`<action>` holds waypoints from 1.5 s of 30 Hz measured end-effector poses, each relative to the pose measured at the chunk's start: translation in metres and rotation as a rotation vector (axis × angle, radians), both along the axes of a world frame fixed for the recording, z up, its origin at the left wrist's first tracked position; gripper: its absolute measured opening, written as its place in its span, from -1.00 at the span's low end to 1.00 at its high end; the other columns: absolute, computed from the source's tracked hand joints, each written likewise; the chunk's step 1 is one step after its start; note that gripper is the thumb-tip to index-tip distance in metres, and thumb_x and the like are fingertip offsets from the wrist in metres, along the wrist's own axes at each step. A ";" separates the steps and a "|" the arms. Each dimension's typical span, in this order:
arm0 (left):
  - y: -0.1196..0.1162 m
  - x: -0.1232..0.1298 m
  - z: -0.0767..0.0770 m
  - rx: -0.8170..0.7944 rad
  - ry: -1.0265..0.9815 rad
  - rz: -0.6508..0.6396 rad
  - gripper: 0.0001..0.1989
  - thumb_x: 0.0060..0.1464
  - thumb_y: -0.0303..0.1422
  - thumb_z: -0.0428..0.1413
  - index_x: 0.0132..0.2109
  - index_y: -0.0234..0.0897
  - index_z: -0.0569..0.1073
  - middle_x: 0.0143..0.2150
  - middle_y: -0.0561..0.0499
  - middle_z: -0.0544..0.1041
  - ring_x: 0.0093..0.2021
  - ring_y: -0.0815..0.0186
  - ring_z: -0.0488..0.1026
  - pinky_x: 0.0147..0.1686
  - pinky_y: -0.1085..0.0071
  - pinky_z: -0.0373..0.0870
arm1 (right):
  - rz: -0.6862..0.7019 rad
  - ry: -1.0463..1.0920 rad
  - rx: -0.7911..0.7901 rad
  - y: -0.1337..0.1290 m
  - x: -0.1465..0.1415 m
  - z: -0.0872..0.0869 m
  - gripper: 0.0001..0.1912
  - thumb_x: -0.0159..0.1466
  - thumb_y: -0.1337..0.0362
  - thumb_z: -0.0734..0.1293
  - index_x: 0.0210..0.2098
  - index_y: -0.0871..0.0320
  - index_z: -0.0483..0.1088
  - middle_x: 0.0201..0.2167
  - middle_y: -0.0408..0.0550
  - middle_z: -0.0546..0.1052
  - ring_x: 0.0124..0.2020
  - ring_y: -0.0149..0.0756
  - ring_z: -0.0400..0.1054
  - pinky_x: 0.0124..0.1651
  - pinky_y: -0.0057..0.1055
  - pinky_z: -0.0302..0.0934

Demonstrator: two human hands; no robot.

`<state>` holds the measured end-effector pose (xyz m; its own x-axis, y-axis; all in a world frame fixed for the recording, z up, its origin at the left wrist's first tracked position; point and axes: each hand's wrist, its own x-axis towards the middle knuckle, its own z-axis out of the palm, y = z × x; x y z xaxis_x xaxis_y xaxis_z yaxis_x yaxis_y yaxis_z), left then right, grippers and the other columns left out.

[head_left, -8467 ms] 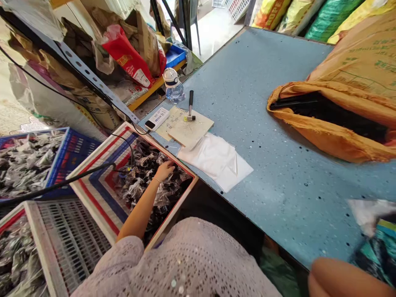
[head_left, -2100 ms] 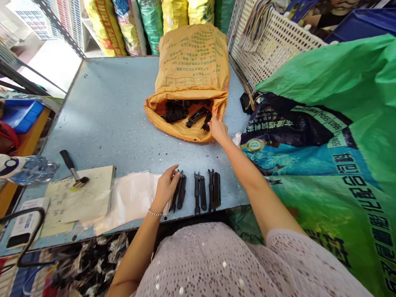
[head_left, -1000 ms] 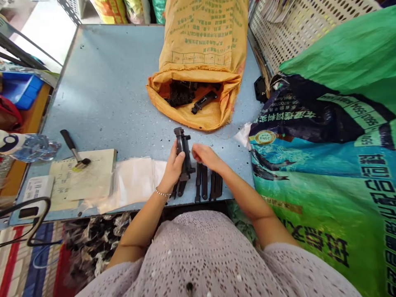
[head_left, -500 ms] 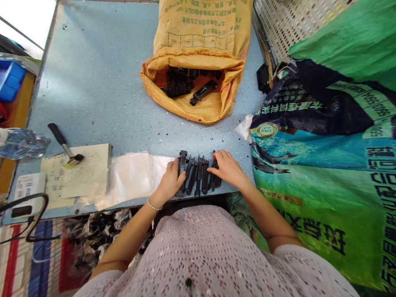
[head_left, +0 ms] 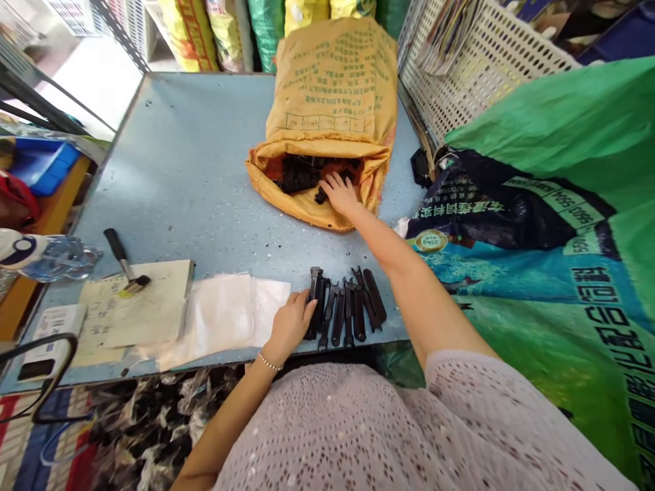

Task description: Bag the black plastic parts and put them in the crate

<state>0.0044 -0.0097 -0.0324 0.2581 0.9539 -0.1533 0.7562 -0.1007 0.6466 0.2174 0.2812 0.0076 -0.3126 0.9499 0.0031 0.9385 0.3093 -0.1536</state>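
Several long black plastic parts [head_left: 338, 315] lie side by side in a row at the table's front edge. At the left end of this row my left hand [head_left: 290, 323] grips the outermost black part [head_left: 315, 290], its thumb on top; some of its fingers are hidden. My right hand [head_left: 340, 196] is stretched forward to the mouth of a yellow woven sack [head_left: 332, 88], fingers spread over the black parts [head_left: 301, 174] inside. One small black piece shows beside those fingertips. What lies deeper in the sack is hidden.
Clear plastic bags [head_left: 225, 307] lie left of the row, beside a notepad [head_left: 153, 314] with a black-handled brush [head_left: 123, 259] on it. A water bottle [head_left: 56, 258] lies at the far left. A large green and blue sack [head_left: 522, 266] crowds the right side.
My right hand has left the right end of the row and moved forward to the sack's mouth. My left hand stays at the row's left end. The camera view has tilted up.
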 end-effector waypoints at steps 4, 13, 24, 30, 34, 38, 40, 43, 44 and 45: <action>0.018 -0.021 0.005 0.131 -0.255 0.101 -0.53 0.35 -0.16 0.00 0.29 -0.25 0.34 0.13 -0.26 0.48 0.11 0.07 0.49 0.13 0.00 0.44 | 0.117 0.093 0.020 -0.010 -0.019 0.014 -0.52 0.46 0.33 0.14 0.33 0.29 0.22 0.25 0.32 0.37 0.28 0.11 0.16 0.28 0.16 0.05; 0.064 -0.009 0.070 -0.374 -0.977 0.119 -0.34 0.26 0.05 0.05 0.34 -0.21 0.20 -0.22 -0.07 0.57 -0.43 0.28 0.54 -0.49 0.39 0.49 | 0.308 0.599 0.137 -0.160 -0.035 0.033 -0.41 0.41 -0.20 0.16 -0.02 0.22 0.39 -0.16 0.08 0.52 -0.18 -0.18 0.41 -0.13 -0.30 0.26; 0.053 0.005 0.043 -0.328 -1.177 0.636 -0.52 0.10 0.09 0.17 -0.14 -0.26 0.39 -0.37 0.04 0.52 -0.50 0.38 0.49 -0.51 0.47 0.43 | 0.306 0.294 0.057 -0.225 -0.060 0.019 -0.36 0.49 -0.17 -0.01 -0.28 0.18 0.44 -0.36 0.01 0.55 -0.35 -0.26 0.39 -0.31 -0.37 0.06; 0.022 -0.024 0.032 -0.539 -0.957 0.450 -0.51 0.14 0.05 0.17 0.05 -0.18 0.36 -0.31 0.04 0.52 -0.50 0.37 0.48 -0.61 0.49 0.39 | 0.010 0.323 -0.085 -0.305 -0.009 0.000 -0.48 0.50 -0.06 0.06 -0.18 0.15 0.48 -0.23 0.09 0.57 -0.16 -0.14 0.45 -0.05 -0.24 0.26; 0.005 -0.019 0.008 -0.725 -0.903 0.399 -0.47 0.11 0.07 0.20 0.03 -0.20 0.35 -0.31 0.02 0.50 -0.51 0.30 0.50 -0.64 0.43 0.42 | -0.317 0.252 -0.085 -0.331 0.034 -0.029 -0.26 0.34 -0.05 0.28 0.38 0.19 0.17 0.38 0.37 0.16 0.38 0.33 0.07 0.30 0.24 0.06; 0.023 0.018 -0.014 -0.607 -1.028 0.529 -0.46 0.08 0.10 0.20 0.00 -0.19 0.34 -0.37 0.06 0.47 -0.52 0.32 0.48 -0.57 0.40 0.45 | -0.348 0.298 -0.161 -0.300 0.056 -0.052 -0.18 0.31 0.19 0.24 0.49 0.21 -0.08 0.48 0.32 -0.07 0.47 0.26 -0.08 0.37 0.23 0.03; 0.038 0.033 -0.017 -0.599 -1.089 0.541 -0.45 0.07 0.11 0.20 -0.02 -0.21 0.35 -0.36 0.05 0.49 -0.47 0.29 0.52 -0.50 0.37 0.49 | -0.331 0.292 -0.177 -0.271 0.066 -0.046 -0.19 0.28 0.23 0.26 0.47 0.23 -0.01 0.49 0.32 -0.06 0.47 0.25 -0.09 0.39 0.22 -0.01; 0.048 0.042 -0.009 -0.624 -1.196 0.573 -0.42 0.10 0.17 0.14 -0.04 -0.26 0.36 -0.30 -0.04 0.54 -0.34 0.22 0.58 -0.37 0.31 0.54 | -0.316 0.352 -0.118 -0.247 0.061 -0.020 -0.31 0.28 0.23 0.31 0.38 0.23 0.20 0.45 0.32 0.05 0.47 0.28 -0.08 0.40 0.26 -0.05; 0.046 0.041 -0.005 -0.604 -1.227 0.591 -0.39 0.11 0.17 0.13 0.00 -0.27 0.36 -0.27 -0.06 0.54 -0.30 0.21 0.58 -0.32 0.30 0.55 | -0.311 0.434 -0.095 -0.248 0.051 -0.011 -0.37 0.30 0.21 0.32 0.34 0.21 0.26 0.40 0.32 0.16 0.43 0.27 0.01 0.37 0.25 0.01; 0.041 0.039 -0.001 -0.556 -1.250 0.610 -0.36 0.12 0.18 0.12 0.06 -0.27 0.35 -0.24 -0.07 0.55 -0.25 0.21 0.58 -0.26 0.29 0.55 | -0.293 0.549 -0.109 -0.252 0.036 -0.004 -0.42 0.32 0.17 0.31 0.31 0.17 0.30 0.33 0.29 0.27 0.36 0.22 0.16 0.31 0.21 0.13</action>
<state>0.0437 0.0310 -0.0333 0.0873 0.8558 -0.5100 -0.4648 0.4878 0.7389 0.2538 0.0287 0.0037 -0.0203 0.9997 -0.0126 0.7575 0.0071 -0.6528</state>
